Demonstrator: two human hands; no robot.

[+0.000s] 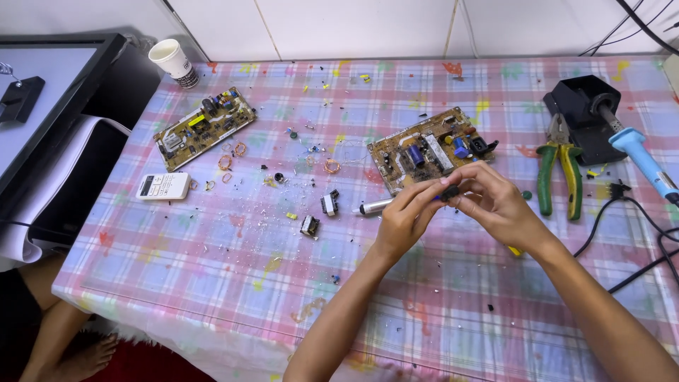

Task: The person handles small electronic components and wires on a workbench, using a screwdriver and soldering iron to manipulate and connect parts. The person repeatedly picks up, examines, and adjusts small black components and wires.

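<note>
Both hands meet above the checked tablecloth, just in front of the nearer circuit board: the left hand and the right hand pinch a small dark component between their fingertips. The part looks light, rigid and likely fragile at any leads, so a hold on its body seems safest; its long axis is too small to tell. The white pen-shaped tool lies beside the left hand, axis left-right, tip pointing left.
</note>
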